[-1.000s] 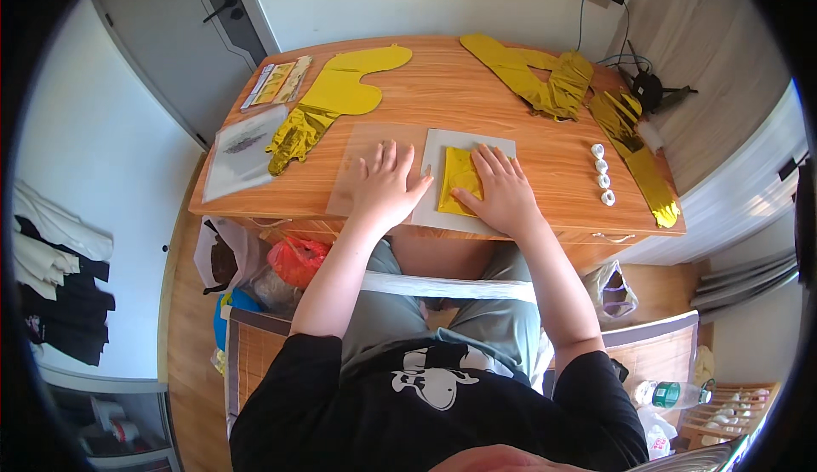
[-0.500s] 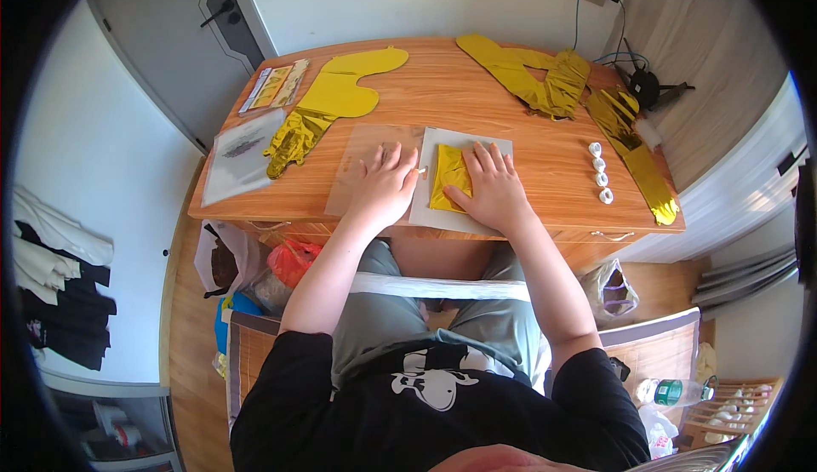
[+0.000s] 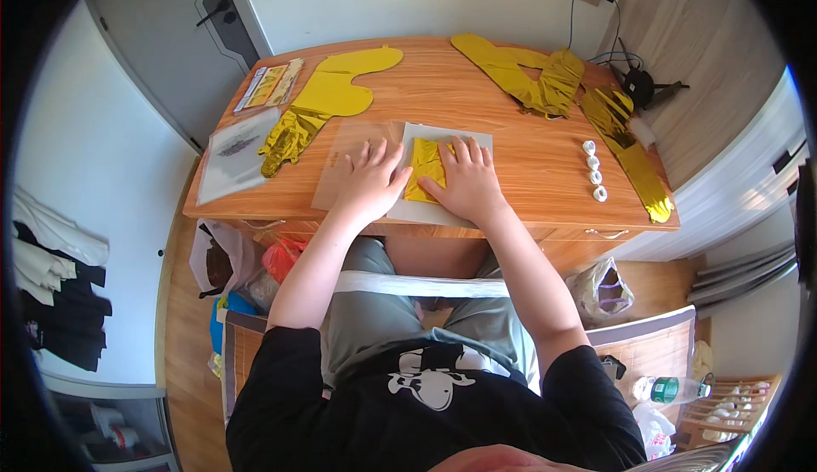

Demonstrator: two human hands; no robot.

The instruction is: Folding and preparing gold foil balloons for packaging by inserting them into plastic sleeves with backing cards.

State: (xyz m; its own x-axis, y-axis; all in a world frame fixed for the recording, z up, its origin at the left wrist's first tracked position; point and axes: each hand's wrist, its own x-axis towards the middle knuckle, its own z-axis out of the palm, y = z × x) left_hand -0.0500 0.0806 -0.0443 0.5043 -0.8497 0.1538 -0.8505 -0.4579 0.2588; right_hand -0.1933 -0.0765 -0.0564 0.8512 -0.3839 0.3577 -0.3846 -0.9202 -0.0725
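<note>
A folded gold foil balloon (image 3: pixel 424 176) lies on a pale grey sheet (image 3: pixel 473 141) near the desk's front edge. My right hand (image 3: pixel 465 184) rests flat over the balloon's right side, fingers stretched out and slightly spread. Beside it, my left hand (image 3: pixel 368 184) lies palm down with fingers apart, partly over a clear plastic bag (image 3: pixel 332 184) to the left of the sheet. The left thumb is close to the foil's left edge. What is under both palms is hidden.
Unfolded gold foil balloons lie at the back left (image 3: pixel 340 82), back right (image 3: pixel 528 80) and along the right edge (image 3: pixel 634 161). At the left are a stack of clear bags (image 3: pixel 238 157) and printed packets (image 3: pixel 268 86). Several small white rolls (image 3: pixel 593 163) stand in a row at right.
The grey sheet with the folded foil balloon has shifted left, and my right hand has moved left with it. My left hand has moved slightly left too, with its fingers still spread.
</note>
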